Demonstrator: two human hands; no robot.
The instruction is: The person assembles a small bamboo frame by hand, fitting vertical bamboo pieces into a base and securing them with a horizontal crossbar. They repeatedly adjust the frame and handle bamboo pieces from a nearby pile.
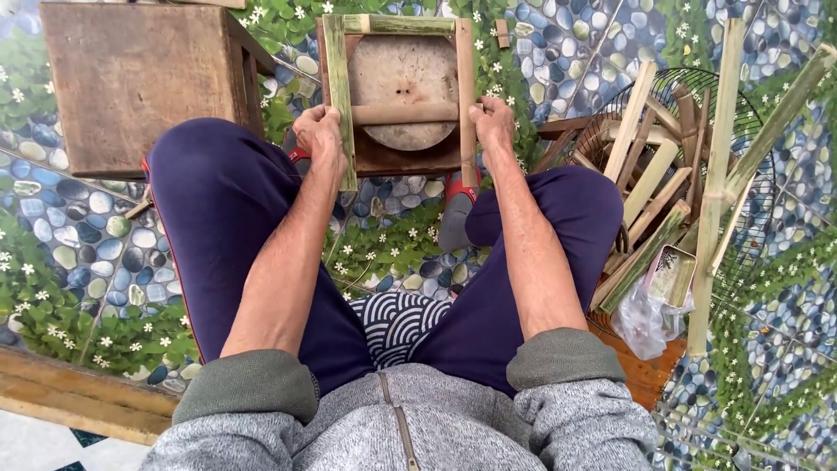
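Observation:
I sit with my knees apart and hold a small bamboo frame (403, 113) upright over a low wooden block. My left hand (319, 133) grips the frame's left green upright (338, 87). My right hand (492, 120) grips the right pale upright (466, 87). Two crossbars join the uprights, one at the top (397, 24) and one at hand height. A round grey slab (403, 78) shows behind the frame.
A dark wooden stool (131, 78) stands at the upper left. At the right a wire basket (689, 183) holds several cut bamboo pieces, a small tin and a plastic bag. Long bamboo strips (717, 174) lean across it. The floor mat has pebble and flower print.

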